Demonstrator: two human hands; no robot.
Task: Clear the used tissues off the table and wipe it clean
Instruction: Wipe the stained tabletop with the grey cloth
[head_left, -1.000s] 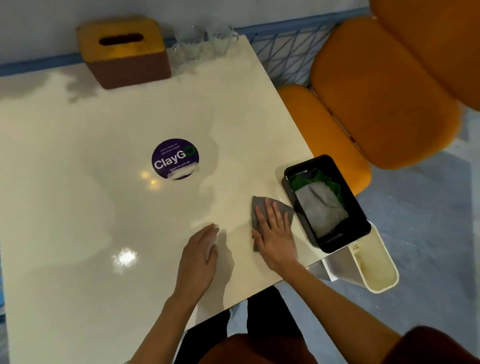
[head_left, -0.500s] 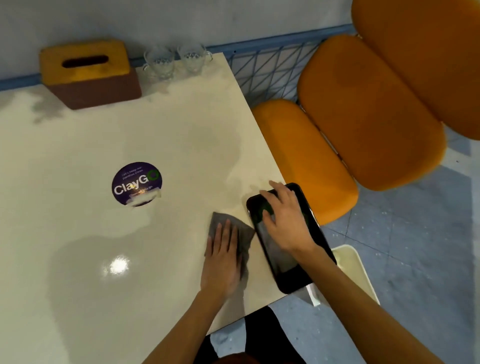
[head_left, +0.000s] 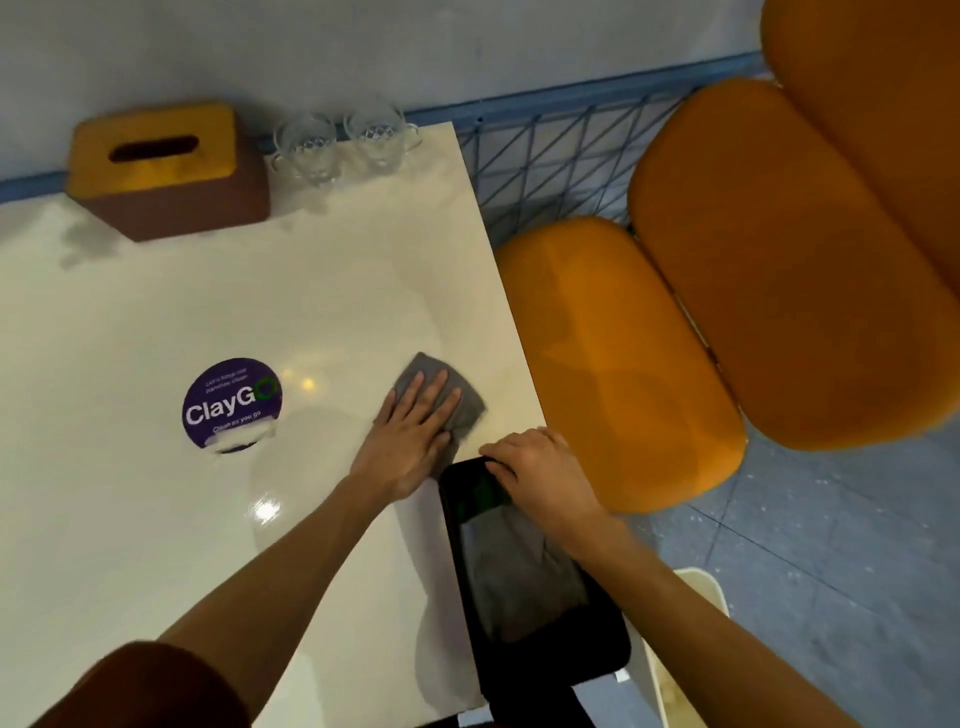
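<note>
Glossy cream surface (head_left: 156, 322). At far edge: tissue box (head_left: 166, 171), two glass cups (head_left: 306, 150). Mid-area: round purple sticker (head_left: 231, 402), grey cloth (head_left: 422, 365). Overlapping near right edge: black tray (head_left: 597, 654).

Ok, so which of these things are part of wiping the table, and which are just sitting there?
In the job: grey cloth under the left hand, black tray gripped by the right hand, table.
Lying about: tissue box, two glass cups, ClayGo sticker, orange seats.

Grey cloth (head_left: 470, 408), rumpled, flat on glossy white table (head_left: 156, 545) near its right edge, black bin (head_left: 605, 649) just beside it
</note>
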